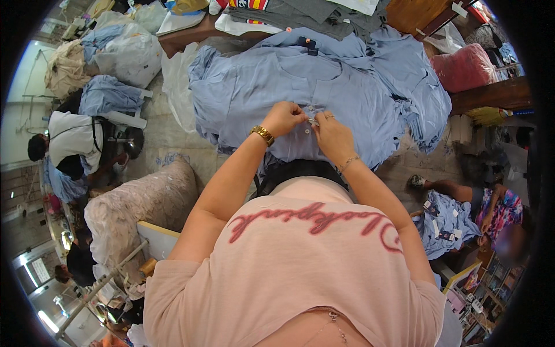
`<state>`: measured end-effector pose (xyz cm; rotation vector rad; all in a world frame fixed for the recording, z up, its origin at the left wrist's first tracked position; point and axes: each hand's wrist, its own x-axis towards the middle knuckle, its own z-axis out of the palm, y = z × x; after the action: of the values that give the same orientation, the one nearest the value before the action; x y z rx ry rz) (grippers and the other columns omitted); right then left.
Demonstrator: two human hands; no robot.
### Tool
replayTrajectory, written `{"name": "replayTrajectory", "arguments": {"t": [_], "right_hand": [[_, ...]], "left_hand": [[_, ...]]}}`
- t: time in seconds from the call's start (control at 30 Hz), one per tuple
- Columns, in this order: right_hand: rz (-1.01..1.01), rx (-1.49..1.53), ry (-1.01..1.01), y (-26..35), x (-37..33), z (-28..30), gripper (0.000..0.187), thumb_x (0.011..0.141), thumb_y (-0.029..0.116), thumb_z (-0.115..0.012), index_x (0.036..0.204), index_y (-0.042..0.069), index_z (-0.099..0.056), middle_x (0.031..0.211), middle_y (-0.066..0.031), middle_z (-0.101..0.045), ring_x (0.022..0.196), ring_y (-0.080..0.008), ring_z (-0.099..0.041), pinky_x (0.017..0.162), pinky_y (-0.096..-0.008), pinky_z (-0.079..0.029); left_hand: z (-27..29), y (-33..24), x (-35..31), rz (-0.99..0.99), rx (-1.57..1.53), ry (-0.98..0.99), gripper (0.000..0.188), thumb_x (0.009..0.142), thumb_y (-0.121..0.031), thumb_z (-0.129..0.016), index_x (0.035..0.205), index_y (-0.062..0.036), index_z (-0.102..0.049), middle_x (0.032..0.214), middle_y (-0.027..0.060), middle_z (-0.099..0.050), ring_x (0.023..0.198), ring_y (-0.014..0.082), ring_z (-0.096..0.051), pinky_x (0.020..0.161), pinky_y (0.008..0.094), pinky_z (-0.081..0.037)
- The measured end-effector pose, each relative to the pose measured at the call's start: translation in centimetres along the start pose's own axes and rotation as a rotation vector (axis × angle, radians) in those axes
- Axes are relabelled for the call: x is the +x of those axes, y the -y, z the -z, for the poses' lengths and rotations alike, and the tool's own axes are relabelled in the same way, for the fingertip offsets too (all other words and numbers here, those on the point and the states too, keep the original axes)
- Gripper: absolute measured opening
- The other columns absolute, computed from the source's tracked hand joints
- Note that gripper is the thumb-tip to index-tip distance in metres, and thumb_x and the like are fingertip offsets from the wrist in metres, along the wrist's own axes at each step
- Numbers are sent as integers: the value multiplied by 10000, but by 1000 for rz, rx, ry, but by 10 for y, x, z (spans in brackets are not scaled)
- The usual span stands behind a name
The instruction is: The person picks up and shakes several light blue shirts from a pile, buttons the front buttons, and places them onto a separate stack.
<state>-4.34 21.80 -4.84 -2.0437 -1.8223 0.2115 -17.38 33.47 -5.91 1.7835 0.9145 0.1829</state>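
A light blue garment (248, 87) with a round neckline and a buttoned front lies spread on top of a pile of similar blue cloth. My left hand (283, 120), with a gold watch on the wrist, pinches the garment's front beside the button placket. Close on its right, my right hand (334, 137) is closed around a small silvery tool (313, 121), mostly hidden by the fingers; its kind is not clear. The tool's tip meets the cloth between both hands. A pale button (307, 131) shows just below, and a dark label (311, 45) lies above the neckline.
Grey folded clothes (324, 14) are stacked beyond the blue pile. On the left stand a large wrapped bundle (144, 208) and clear plastic bags of cloth (130, 58). A seated person (75, 136) works at left; another at right holds tagged blue garments (442, 225). A red bundle (464, 68) sits at far right.
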Motion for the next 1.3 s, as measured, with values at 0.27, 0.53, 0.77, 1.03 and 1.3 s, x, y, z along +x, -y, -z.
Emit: {"name": "replayTrajectory", "arguments": {"t": [0.27, 0.53, 0.77, 1.03, 1.3], "right_hand": [[-47, 34, -18, -10, -10, -2, 160, 792, 196, -538, 861, 78, -456, 852, -88, -515, 648, -290, -568, 529, -379, -454], [-85, 162, -7, -7, -8, -6, 209, 784, 205, -558, 903, 66, -456, 878, -97, -519, 715, -298, -560, 581, -383, -453], [-356, 606, -130, -38, -26, -28, 252, 777, 187, -586, 940, 11, -510, 882, -149, -536, 804, -290, -545, 700, -359, -436], [-151, 386, -19, -27, -27, -5, 230, 785, 206, -570, 923, 28, -522, 907, -139, -545, 789, -297, -555, 677, -363, -450], [-133, 160, -2, -8, -10, -4, 184, 792, 241, -545, 857, 72, -515, 870, -97, -545, 711, -297, -570, 591, -384, -464]], "left_hand": [[14, 11, -23, 31, -110, -31, 211, 767, -201, -620, 749, 9, -602, 586, 6, -511, 541, 71, -419, 500, 239, -361], [9, 15, -53, -195, 341, 66, 153, 738, -124, -606, 862, -35, -605, 705, 66, -568, 618, 174, -538, 593, 294, -438], [-9, -13, -29, -496, 417, -246, 131, 716, -94, -608, 845, -89, -626, 950, 93, -526, 807, 260, -552, 695, 343, -444], [1, 1, 12, -504, 401, 17, 118, 729, -130, -606, 822, -68, -643, 818, 89, -572, 763, 262, -555, 679, 335, -444], [4, -2, 15, -482, 316, 50, 142, 755, -124, -602, 831, -6, -627, 790, 106, -573, 706, 229, -568, 633, 305, -448]]}}
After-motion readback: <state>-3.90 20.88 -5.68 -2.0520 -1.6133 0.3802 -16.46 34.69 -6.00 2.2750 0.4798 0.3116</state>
